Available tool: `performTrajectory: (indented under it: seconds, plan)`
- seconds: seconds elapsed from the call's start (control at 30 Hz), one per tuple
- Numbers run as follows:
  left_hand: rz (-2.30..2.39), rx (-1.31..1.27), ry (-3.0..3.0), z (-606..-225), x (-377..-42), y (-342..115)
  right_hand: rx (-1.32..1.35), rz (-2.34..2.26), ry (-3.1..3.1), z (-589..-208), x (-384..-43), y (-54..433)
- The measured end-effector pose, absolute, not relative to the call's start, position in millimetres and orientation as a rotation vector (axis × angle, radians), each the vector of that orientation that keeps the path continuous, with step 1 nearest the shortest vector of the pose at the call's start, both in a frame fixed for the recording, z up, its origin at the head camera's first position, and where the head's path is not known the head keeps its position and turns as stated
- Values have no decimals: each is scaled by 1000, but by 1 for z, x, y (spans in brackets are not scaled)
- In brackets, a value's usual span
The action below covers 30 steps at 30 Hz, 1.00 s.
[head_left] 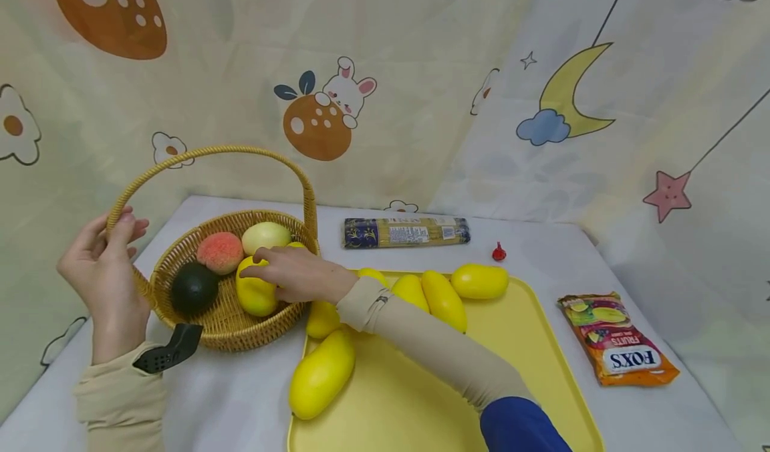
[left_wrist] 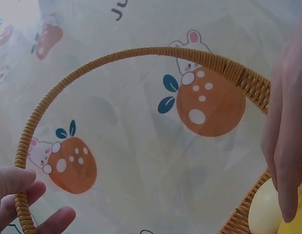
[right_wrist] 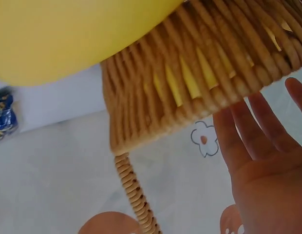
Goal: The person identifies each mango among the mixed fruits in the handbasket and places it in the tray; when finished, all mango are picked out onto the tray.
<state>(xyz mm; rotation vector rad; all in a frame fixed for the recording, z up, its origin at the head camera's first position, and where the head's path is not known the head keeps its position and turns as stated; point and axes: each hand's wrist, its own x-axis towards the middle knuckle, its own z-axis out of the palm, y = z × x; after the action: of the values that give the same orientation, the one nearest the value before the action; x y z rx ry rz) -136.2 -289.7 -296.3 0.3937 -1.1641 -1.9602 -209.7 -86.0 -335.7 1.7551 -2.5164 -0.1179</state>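
My left hand (head_left: pixel 111 271) grips the left side of the handle (head_left: pixel 231 149) of a wicker basket (head_left: pixel 240 340), thumb and fingers around it. Over the basket's right rim reaches my right hand (head_left: pixel 303 275), its fingers fairly straight above a yellow mango (head_left: pixel 257 299) lying inside. In the right wrist view the palm (right_wrist: pixel 273 185) faces the camera with nothing in it, and the fingertips are hidden behind the rim. Also in the basket are a peach (head_left: pixel 220 253), a dark green avocado (head_left: pixel 194 288) and a pale round fruit (head_left: pixel 266 236). Another yellow fruit is mostly hidden behind the right hand.
Several mangoes (head_left: pixel 323 375) lie along the left and far edges of a yellow tray (head_left: pixel 481 372), partly under my right forearm. Behind it lies a pack of noodles (head_left: pixel 406 233), beside a small red object (head_left: pixel 498 251). A Fox's candy bag (head_left: pixel 619 338) lies at right.
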Motion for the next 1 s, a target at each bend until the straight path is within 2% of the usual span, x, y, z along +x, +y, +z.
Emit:
performTrajectory:
  seconds: [1.0]
  plan:
    - [-1962,428,-1194,-296,-135,-291,1805,-278,-2503,-350,-211,-121]
